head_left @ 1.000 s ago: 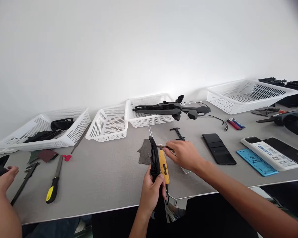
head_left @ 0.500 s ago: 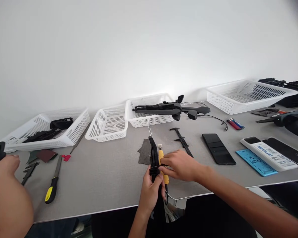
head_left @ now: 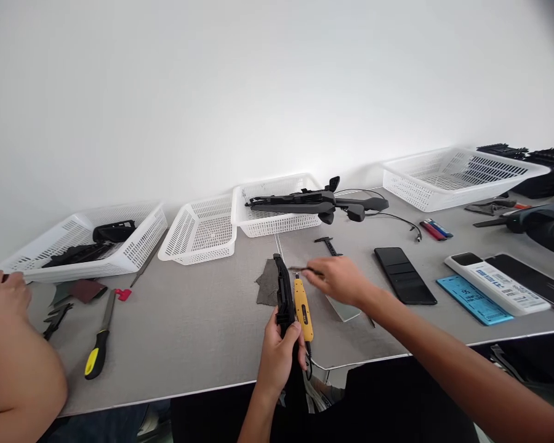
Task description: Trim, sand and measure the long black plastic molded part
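Our right hand (head_left: 339,278) reaches farther out than half a second ago, when it nearly met our left hand (head_left: 281,349); a pale plate (head_left: 344,311) it covered then shows on our side of it. Our left hand is closed round the lower end of a long black part (head_left: 284,292), which rises from the grip, narrow and recessed along its face. Our right fingers pinch a thin dark tool (head_left: 299,269), its tip near the part's upper end; whether they touch, we cannot tell. Beyond both hands, a white basket (head_left: 281,229) carries a black assembly (head_left: 295,204). Right of our right hand lies a phone (head_left: 404,275). A yellow tool (head_left: 303,311) lies just right of the part, a grey cloth (head_left: 266,283) left. Our right hand hides most of a caliper (head_left: 327,244).
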The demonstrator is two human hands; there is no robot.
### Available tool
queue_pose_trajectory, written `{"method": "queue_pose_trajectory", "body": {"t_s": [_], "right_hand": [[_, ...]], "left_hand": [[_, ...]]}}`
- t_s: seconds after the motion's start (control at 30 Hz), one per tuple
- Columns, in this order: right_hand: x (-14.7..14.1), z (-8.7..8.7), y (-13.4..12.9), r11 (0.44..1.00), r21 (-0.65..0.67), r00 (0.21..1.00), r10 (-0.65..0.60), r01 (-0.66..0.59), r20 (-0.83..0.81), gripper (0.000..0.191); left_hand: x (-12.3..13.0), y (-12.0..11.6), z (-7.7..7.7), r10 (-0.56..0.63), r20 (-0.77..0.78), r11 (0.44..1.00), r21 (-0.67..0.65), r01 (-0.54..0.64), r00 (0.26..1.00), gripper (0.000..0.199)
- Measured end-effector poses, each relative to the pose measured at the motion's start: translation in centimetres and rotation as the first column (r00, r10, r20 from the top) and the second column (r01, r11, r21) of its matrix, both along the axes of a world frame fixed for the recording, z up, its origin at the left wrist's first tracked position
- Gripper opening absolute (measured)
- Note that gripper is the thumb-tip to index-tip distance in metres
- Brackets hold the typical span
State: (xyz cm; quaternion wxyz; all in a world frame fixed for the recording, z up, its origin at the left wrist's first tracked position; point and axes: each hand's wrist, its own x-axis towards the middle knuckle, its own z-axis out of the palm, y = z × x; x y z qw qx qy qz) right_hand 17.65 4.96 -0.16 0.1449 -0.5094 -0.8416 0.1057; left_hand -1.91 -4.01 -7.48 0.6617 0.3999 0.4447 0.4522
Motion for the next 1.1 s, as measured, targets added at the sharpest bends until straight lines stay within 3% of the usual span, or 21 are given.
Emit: {"method": "queue_pose_trajectory", "body": {"t_s": [0.07, 0.2, 0.33, 0.4, 0.5, 0.53, 0.67, 0.77, 0.97, 1.1], "right_hand": [[0.3, 0.0, 0.6, 0.998, 0.024, 0.998, -0.058, 0.059, -0.018, 0.047], [0.6, -0.1, 1.0, 0.999, 0.029, 1.0, 0.019, -0.018, -0.016, 0.044], [0.7, 0.1, 0.4, 0.991, 0.024, 0.991, -0.127, 0.128, -0.037, 0.046], [0.3, 0.2, -0.8, 0.999, -0.015, 0.997, -0.052, 0.051, -0.061, 0.046], [-0.7, 0.0, -3.3, 0.977, -0.095, 0.979, 0.185, -0.193, -0.085, 0.04], [-0.9, -0.3, -4.1, 0.972, -0.109, 0.976, 0.201, -0.21, -0.088, 0.039], [-0.9, -2.2, -6.3, 0.989, -0.142, 0.992, 0.027, -0.045, -0.126, 0.043], [-0.9, -3.5, -7.9, 0.984, -0.17, 0.966, -0.101, 0.061, -0.238, 0.047], [-3.7, -4.1, -12.6, 0.948, -0.315, 0.81, -0.225, 0.052, -0.542, 0.054], [-6.4, -4.1, -15.0, 0.916, -0.398, 0.696, -0.32, 0.053, -0.643, 0.043]], "left_hand": [[0.1, 0.0, 0.0, -0.004, 0.003, 1.0, -0.006, 0.004, 1.0, 0.037], [0.5, 0.0, 0.3, -0.007, 0.018, 1.0, -0.012, 0.007, 1.0, 0.038], [0.6, -0.1, 0.6, 0.007, 0.031, 1.0, -0.01, -0.007, 1.0, 0.036], [0.7, -0.2, 0.6, 0.012, 0.033, 1.0, -0.006, -0.011, 0.999, 0.035], [0.6, -0.4, 0.1, 0.014, 0.057, 1.0, 0.013, -0.015, 0.998, 0.036], [0.5, -0.4, 0.0, 0.012, 0.088, 1.0, 0.023, -0.015, 0.996, 0.036], [0.5, -0.6, -0.4, 0.012, 0.256, 0.998, 0.05, -0.025, 0.967, 0.044], [0.6, -0.6, -0.1, 0.042, 0.243, 0.998, 0.025, -0.05, 0.969, 0.065], [1.0, -1.9, 0.3, 0.276, 0.012, 0.961, -0.021, -0.276, 0.961, 0.061], [1.4, -3.6, 1.2, 0.271, 0.117, 0.962, 0.001, -0.273, 0.956, 0.066]]}}
